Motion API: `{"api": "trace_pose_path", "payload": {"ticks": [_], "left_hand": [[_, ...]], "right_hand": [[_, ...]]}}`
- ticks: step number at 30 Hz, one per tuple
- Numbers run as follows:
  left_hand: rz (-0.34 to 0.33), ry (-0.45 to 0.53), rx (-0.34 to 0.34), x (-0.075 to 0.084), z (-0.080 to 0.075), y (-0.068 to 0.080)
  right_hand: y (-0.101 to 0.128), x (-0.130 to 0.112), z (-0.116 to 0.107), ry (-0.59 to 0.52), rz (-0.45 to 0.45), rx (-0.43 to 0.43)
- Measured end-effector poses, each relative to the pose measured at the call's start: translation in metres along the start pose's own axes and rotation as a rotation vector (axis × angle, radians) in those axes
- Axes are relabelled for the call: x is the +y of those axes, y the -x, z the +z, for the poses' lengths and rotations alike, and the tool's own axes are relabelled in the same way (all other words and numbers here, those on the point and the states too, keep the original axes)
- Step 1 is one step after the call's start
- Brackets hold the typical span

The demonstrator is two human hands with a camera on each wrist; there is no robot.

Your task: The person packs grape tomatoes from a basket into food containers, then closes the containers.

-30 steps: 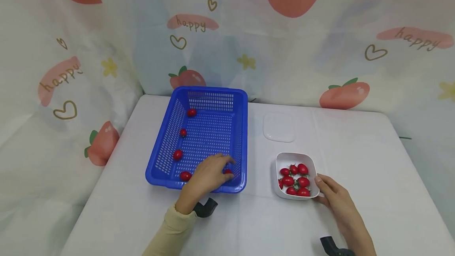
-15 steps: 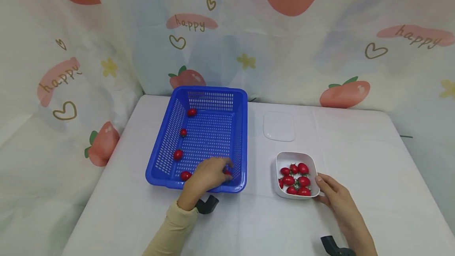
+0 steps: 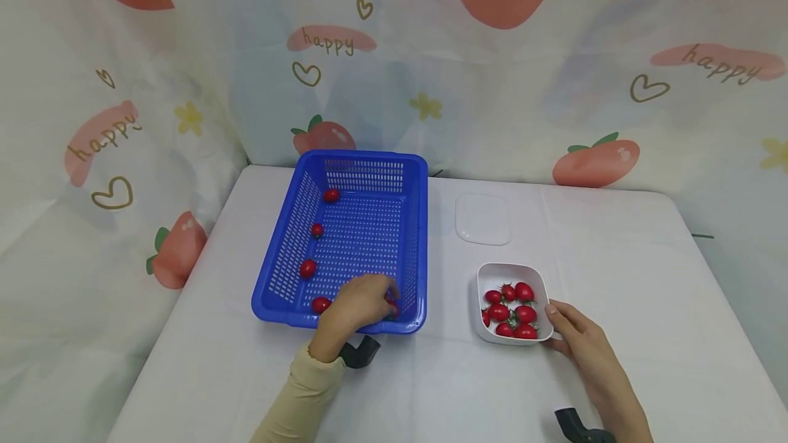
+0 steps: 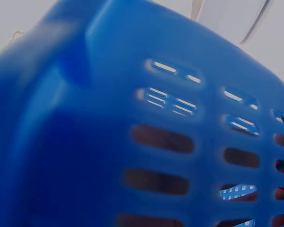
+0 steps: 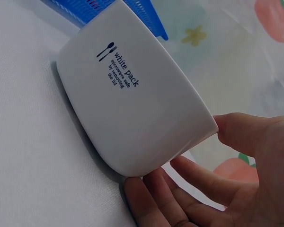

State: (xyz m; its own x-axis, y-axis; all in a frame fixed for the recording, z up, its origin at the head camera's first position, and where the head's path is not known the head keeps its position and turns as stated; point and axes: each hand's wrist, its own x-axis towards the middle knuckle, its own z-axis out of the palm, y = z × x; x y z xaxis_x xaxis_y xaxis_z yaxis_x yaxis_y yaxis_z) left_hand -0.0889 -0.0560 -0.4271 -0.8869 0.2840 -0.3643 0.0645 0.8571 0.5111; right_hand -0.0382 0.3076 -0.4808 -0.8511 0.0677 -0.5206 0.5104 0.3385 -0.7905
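Inside the near right corner of a blue plastic basket point(image 3: 372, 231), my left hand point(image 3: 358, 305) pinches a cherry tomato point(image 3: 392, 309), partly covered by the fingers. The left wrist view is mostly filled by the basket's slotted wall point(image 4: 208, 104), with bits of red behind its right slots. My right hand point(image 3: 581, 340) grips the near right corner of a square white container point(image 3: 482, 272). In the right wrist view the thumb is at its rim and the other fingers are low against its side. Several cherry tomatoes point(image 3: 498, 312) with green stems lie in the container.
Several more cherry tomatoes, such as one at the basket's far left point(image 3: 332, 195) and one near the hand point(image 3: 321, 304), lie along its left and near sides. A clear lid point(image 3: 483, 219) lies flat behind the container. A printed curtain point(image 3: 492, 101) hangs behind the white table point(image 3: 628, 258).
My left hand has moved slightly left and down in the basket, and its spread thumb and fingers have closed on the cherry tomato. The right hand and the container stay put.
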Motion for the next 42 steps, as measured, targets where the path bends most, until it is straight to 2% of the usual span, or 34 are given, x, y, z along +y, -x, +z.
{"api": "trace_pose_path", "payload": {"ticks": [10, 18, 24, 35, 42], "left_hand": [[-0.050, -0.035, 0.009, 0.0007, -0.0004, -0.0003], [-0.055, -0.036, 0.046, 0.0010, -0.0006, -0.0003], [-0.057, -0.042, 0.040, 0.0010, -0.0010, 0.0009], [-0.037, -0.053, 0.075, 0.0022, -0.0004, 0.0026], [0.029, -0.058, 0.162, 0.0006, 0.0019, 0.0042]], "right_hand": [[0.0004, -0.0008, 0.0011, -0.007, -0.009, -0.004], [-0.0008, -0.0007, 0.0016, -0.002, -0.027, 0.008], [-0.0012, -0.0011, 0.0019, 0.001, -0.018, 0.007], [0.0006, -0.0003, 0.0010, -0.009, -0.001, 0.001], [0.0006, 0.0010, 0.0010, -0.003, -0.021, 0.006]]}}
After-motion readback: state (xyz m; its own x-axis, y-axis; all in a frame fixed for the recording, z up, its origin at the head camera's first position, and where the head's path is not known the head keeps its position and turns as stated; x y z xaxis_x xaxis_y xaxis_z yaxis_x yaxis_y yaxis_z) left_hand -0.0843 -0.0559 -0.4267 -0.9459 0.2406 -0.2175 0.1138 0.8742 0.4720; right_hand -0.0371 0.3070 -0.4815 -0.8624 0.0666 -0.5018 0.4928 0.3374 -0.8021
